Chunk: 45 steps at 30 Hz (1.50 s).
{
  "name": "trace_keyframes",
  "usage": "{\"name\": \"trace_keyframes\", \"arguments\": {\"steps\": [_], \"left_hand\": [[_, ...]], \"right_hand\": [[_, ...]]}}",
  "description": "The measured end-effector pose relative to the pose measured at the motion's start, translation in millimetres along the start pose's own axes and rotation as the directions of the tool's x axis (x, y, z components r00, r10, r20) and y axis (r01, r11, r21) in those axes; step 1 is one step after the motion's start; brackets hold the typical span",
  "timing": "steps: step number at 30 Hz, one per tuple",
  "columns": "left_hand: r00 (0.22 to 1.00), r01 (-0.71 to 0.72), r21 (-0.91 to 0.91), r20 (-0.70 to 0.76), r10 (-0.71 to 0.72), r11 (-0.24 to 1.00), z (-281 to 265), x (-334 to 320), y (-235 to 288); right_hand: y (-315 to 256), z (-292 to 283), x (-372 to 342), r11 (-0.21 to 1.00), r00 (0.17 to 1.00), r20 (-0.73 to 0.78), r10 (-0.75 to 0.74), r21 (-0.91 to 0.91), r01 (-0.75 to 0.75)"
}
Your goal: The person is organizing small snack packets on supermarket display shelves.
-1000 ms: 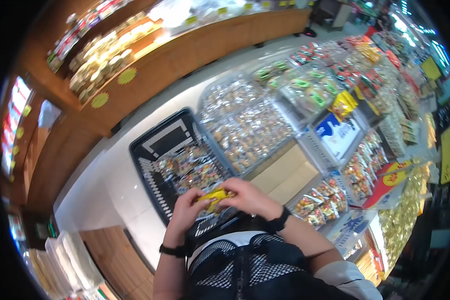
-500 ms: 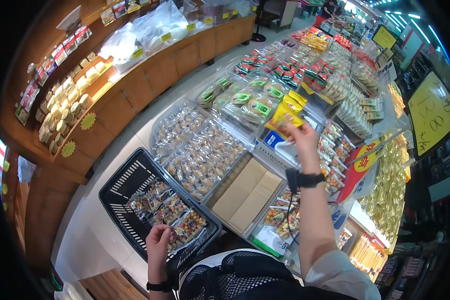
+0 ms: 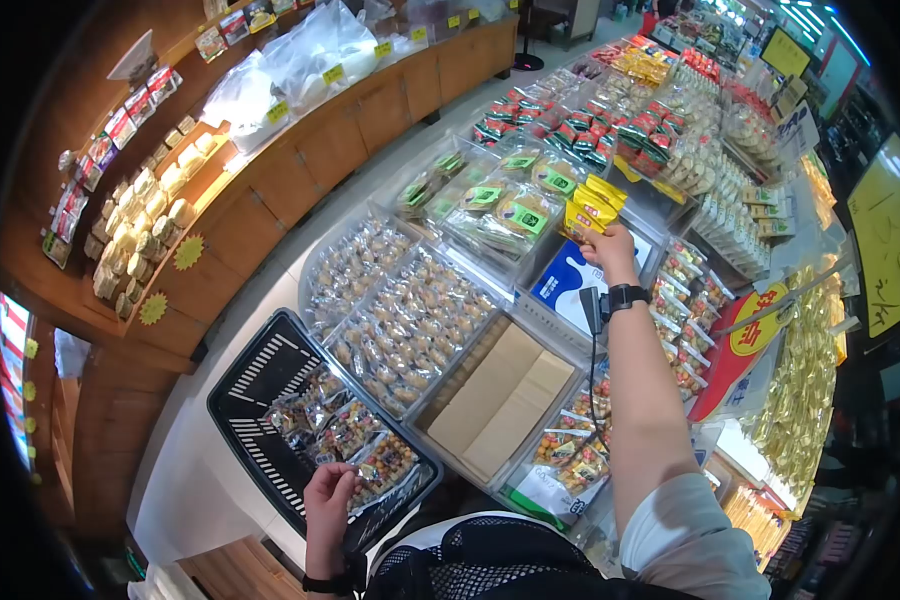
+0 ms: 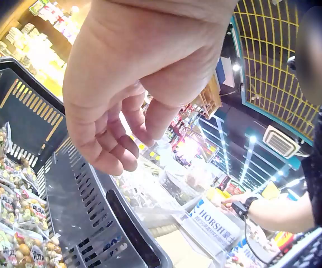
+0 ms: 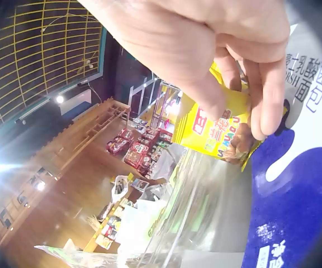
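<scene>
A yellow packet [image 5: 214, 131] reaches the snack display [image 3: 495, 400], held at the far edge of the blue-and-white panel [image 3: 563, 283], close by the other yellow packets [image 3: 602, 195]. From my remote post I see the right hand [image 3: 611, 252] with its grip pinching that packet between thumb and fingers; whether the packet touches its neighbors I cannot tell. A second ago both hands held a yellow packet above the black basket [image 3: 245, 395]; half a second ago the right hand alone had one out over the panel, and now it has come in against the pile. Green-labelled packs [image 3: 525, 216] lie just to the left.

The left hand [image 3: 328, 500] has stayed behind, above the basket's near edge toward its left corner, its grip loosely curled and holding nothing I can make out. Bags of mixed snacks [image 3: 370, 450] lie in the basket, along its right side.

By my reading, the action has moved from the basket to the panel's far edge, and into one hand. With the packet pinched, I judge the step there unfinished.
</scene>
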<state>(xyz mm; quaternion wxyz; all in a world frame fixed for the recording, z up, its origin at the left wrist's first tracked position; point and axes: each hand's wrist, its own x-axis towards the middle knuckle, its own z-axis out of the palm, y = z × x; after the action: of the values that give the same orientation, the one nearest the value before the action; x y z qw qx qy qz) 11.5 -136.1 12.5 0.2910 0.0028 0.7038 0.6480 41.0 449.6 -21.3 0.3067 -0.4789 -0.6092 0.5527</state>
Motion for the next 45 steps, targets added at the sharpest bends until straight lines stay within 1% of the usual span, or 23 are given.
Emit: {"name": "trace_keyframes", "arguments": {"steps": [3, 7, 8, 11, 13, 16, 19, 23, 24, 26, 27, 28, 29, 30, 31, 32, 33, 35, 37, 39, 41, 43, 45], "left_hand": [[1.0, 0.008, 0.018, 0.01, -0.008, 1.0, -2, 1, -8], [1.0, 0.009, 0.037, 0.027, -0.01, 0.999, 4, 3, -8], [1.0, 0.006, 0.037, 0.028, -0.007, 0.999, 6, 3, -7], [1.0, 0.005, 0.058, 0.018, -0.006, 0.998, 10, 1, -4], [0.999, 0.01, 0.052, 0.029, -0.012, 0.999, 10, 0, -4], [1.0, 0.016, 0.078, -0.003, -0.016, 0.997, 8, -2, -6], [1.0, 0.003, 0.075, -0.004, -0.003, 0.997, 6, -4, -8], [1.0, -0.006, 0.072, 0.021, 0.005, 0.997, 2, -4, -13], [1.0, 0.008, 0.073, 0.017, -0.009, 0.997, 5, -4, -9], [0.999, 0.042, 0.055, -0.007, -0.042, 0.998, 12, -4, -2], [1.0, 0.021, 0.122, 0.015, -0.023, 0.992, 6, 0, -9], [0.999, -0.006, 0.147, 0.037, 0.001, 0.989, 6, 1, -10], [1.0, 0.006, 0.15, 0.027, -0.01, 0.989, 4, 4, -14], [0.999, 0.028, 0.221, 0.018, -0.033, 0.975, -1, 7, -19], [0.999, 0.017, 0.261, 0.034, -0.027, 0.965, -6, 12, -27], [0.999, 0.027, 0.233, 0.027, -0.034, 0.972, -10, 16, -35], [0.997, 0.074, 0.252, 0.018, -0.081, 0.965, -13, 20, -38], [0.979, 0.197, 0.28, -0.015, -0.201, 0.94, -29, 33, -58], [0.978, 0.204, 0.326, -0.036, -0.203, 0.923, -34, 47, -69], [0.98, 0.194, 0.474, -0.063, -0.187, 0.859, -44, 67, -91], [0.987, 0.156, 0.617, -0.06, -0.151, 0.772, -54, 83, -109], [0.982, 0.178, 0.63, -0.061, -0.181, 0.756, -62, 99, -134], [0.978, 0.182, 0.647, -0.038, -0.207, 0.741, -61, 107, -144]], "right_hand": [[1, -11, -3, 1.0, 0.999, -0.037, -0.004, 0.01, 0.004], [-5, -17, -7, 0.992, 0.996, -0.077, -0.054, -0.122, 0.045], [-7, -14, -7, 0.992, 0.995, -0.078, -0.056, -0.12, 0.047], [-9, -5, -5, 0.998, 0.996, -0.076, -0.055, -0.048, 0.051], [-10, 0, -1, 0.999, 0.994, -0.101, 0.047, -0.011, -0.049], [4, 3, 20, 0.997, 0.998, -0.066, -0.002, 0.077, 0.007], [3, 0, 19, 0.994, 0.999, -0.036, -0.022, 0.11, 0.025], [-15, -17, -4, 0.998, 1.0, 0.005, 0.024, 0.063, -0.024], [-8, -24, 2, 0.997, 1.0, 0.008, 0.019, 0.073, -0.02], [-6, -34, 1, 0.999, 0.998, -0.056, 0.012, 0.033, -0.011], [-7, -40, 0, 0.999, 0.998, -0.061, -0.007, -0.046, 0.004], [-8, -42, 1, 1.0, 0.999, -0.047, -0.007, -0.029, 0.006], [-2, -42, -2, 0.996, 0.996, -0.032, -0.085, 0.017, 0.085], [-12, -39, -18, 0.988, 0.996, -0.022, -0.081, 0.126, 0.083], [-23, -34, -35, 0.985, 0.996, -0.01, -0.088, 0.15, 0.088], [-35, -29, -59, 0.964, 0.991, 0.062, -0.121, 0.246, 0.102], [-48, -22, -85, 0.926, 0.98, 0.154, -0.128, 0.372, 0.062], [-78, -6, -142, 0.81, 0.926, 0.321, -0.199, 0.586, -0.03], [-99, 0, -184, 0.634, 0.76, 0.479, -0.44, 0.765, -0.114], [-136, -5, -231, 0.541, 0.606, 0.464, -0.647, 0.839, -0.065], [-172, -19, -283, 0.264, 0.564, 0.36, -0.743, 0.932, -0.247], [-210, -47, -313, 0.09, 0.368, 0.28, -0.887, 0.885, -0.458], [-249, -26, -354, 0.327, 0.0, 0.362, -0.932, 0.843, -0.426]]}}
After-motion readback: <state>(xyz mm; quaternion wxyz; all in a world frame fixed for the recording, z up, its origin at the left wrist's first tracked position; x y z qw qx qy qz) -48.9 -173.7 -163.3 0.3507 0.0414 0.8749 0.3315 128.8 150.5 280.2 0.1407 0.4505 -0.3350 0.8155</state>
